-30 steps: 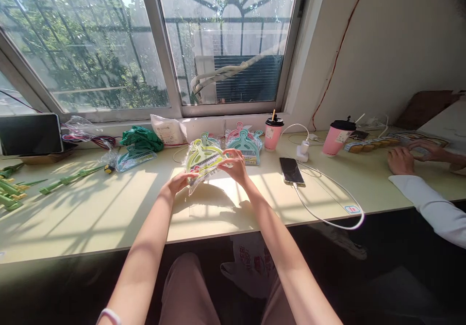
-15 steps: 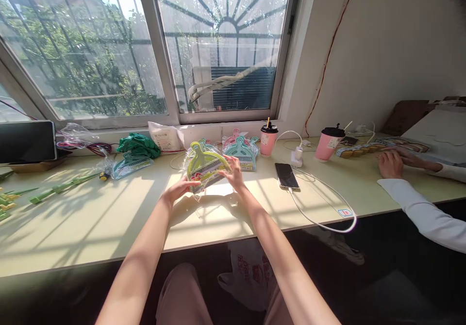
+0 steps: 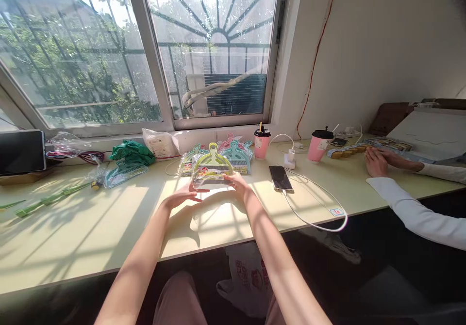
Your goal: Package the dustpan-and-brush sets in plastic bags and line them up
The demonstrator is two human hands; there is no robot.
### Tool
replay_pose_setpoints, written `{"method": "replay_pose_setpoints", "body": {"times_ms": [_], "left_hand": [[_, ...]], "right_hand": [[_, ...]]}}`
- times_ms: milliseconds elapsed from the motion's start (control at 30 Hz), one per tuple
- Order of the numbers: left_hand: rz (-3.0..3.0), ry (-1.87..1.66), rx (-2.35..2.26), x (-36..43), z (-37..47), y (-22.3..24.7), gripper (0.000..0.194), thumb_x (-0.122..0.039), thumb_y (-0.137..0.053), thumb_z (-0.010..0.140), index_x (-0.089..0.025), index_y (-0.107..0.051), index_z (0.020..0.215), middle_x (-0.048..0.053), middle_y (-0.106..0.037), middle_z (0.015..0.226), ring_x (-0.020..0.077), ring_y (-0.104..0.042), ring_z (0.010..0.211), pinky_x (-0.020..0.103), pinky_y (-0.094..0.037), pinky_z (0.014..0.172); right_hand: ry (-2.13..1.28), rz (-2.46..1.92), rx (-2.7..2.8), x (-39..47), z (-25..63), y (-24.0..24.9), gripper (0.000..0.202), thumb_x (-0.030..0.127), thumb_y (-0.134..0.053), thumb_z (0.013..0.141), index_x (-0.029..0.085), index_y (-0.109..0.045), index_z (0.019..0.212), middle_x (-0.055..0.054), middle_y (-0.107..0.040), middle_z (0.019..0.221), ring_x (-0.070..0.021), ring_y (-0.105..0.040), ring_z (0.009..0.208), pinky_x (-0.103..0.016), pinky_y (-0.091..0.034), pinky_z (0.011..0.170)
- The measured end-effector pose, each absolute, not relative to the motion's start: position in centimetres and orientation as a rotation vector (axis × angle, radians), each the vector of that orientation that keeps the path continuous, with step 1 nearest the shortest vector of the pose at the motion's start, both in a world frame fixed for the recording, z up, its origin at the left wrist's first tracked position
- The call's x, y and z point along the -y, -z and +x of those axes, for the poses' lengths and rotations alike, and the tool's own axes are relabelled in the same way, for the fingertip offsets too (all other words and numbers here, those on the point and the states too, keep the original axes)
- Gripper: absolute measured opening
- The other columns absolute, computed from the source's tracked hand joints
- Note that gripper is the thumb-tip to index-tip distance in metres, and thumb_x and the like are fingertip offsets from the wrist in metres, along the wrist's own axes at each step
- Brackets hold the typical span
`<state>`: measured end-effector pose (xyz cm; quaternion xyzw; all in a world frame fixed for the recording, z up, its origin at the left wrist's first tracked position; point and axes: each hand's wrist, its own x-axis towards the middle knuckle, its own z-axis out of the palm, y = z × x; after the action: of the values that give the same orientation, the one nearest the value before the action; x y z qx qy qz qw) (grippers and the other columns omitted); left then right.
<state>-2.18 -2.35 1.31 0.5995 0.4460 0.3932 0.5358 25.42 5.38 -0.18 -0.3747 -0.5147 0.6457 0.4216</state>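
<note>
A yellow-green dustpan set in a clear bag stands tilted on the pale green table, just in front of more bagged sets in teal and pink. My right hand grips its lower right edge, fingers curled on the plastic; my left hand lies open, fingertips at the bag's lower left corner. To the right, a phone on a white cable lies near two pink cups. Farther right, a co-worker's hand rests on yellow packets.
</note>
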Motion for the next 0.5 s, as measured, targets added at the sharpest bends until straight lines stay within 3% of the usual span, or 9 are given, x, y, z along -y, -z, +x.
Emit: {"method": "replay_pose_setpoints", "body": {"times_ms": [100, 200, 300, 433, 500], "left_hand": [[1.431, -1.179, -1.215, 2.1, -0.3, -1.1, 0.131, -0.054, -0.107, 0.067, -0.03, -0.036, 0.175, 0.026, -0.056, 0.171, 0.046, -0.072, 0.142, 0.056, -0.068, 0.106], [1.349, -1.382, -1.267, 1.5, 0.3, -0.7, 0.106, -0.072, -0.1, 0.072, -0.024, -0.059, 0.157, 0.025, -0.069, 0.157, 0.0472, -0.071, 0.143, 0.06, -0.066, 0.11], [1.272, -1.43, -1.25, 1.0, -0.3, -0.6, 0.092, -0.081, -0.097, 0.066, -0.02, -0.076, 0.131, 0.023, -0.079, 0.142, 0.0507, -0.07, 0.142, 0.06, -0.069, 0.105], [1.174, -1.447, -1.242, 1.0, -0.9, -0.5, 0.076, -0.071, -0.097, 0.069, -0.02, -0.079, 0.123, 0.021, -0.083, 0.134, 0.0451, -0.077, 0.131, 0.054, -0.071, 0.095], [1.159, -1.424, -1.224, 1.1, -0.7, -0.5, 0.065, -0.061, -0.094, 0.075, -0.022, -0.079, 0.124, 0.018, -0.082, 0.136, 0.0404, -0.078, 0.127, 0.051, -0.071, 0.094]], "right_hand": [[-1.639, -0.942, 1.209, -5.5, 25.2, -0.2, 0.062, 0.041, -0.092, 0.074, 0.032, -0.067, 0.13, -0.009, -0.078, 0.134, -0.0355, -0.075, 0.125, -0.05, -0.065, 0.1], [-1.621, -0.92, 1.293, -5.8, 24.6, 0.0, 0.053, 0.039, -0.091, 0.077, 0.031, -0.069, 0.124, -0.01, -0.077, 0.137, -0.0352, -0.071, 0.134, -0.049, -0.062, 0.108], [-1.638, -0.917, 1.357, -6.1, 24.2, 0.4, 0.053, 0.043, -0.09, 0.08, 0.029, -0.068, 0.126, -0.011, -0.075, 0.143, -0.0346, -0.068, 0.14, -0.048, -0.061, 0.111], [-1.623, -0.913, 1.421, -6.1, 24.4, 0.4, 0.056, 0.042, -0.091, 0.081, 0.033, -0.069, 0.132, -0.01, -0.072, 0.153, -0.0347, -0.064, 0.147, -0.05, -0.055, 0.122], [-1.635, -0.938, 1.443, -5.7, 24.7, 0.3, 0.051, 0.035, -0.089, 0.08, 0.032, -0.072, 0.128, -0.01, -0.075, 0.147, -0.0352, -0.065, 0.146, -0.052, -0.051, 0.126]]}}
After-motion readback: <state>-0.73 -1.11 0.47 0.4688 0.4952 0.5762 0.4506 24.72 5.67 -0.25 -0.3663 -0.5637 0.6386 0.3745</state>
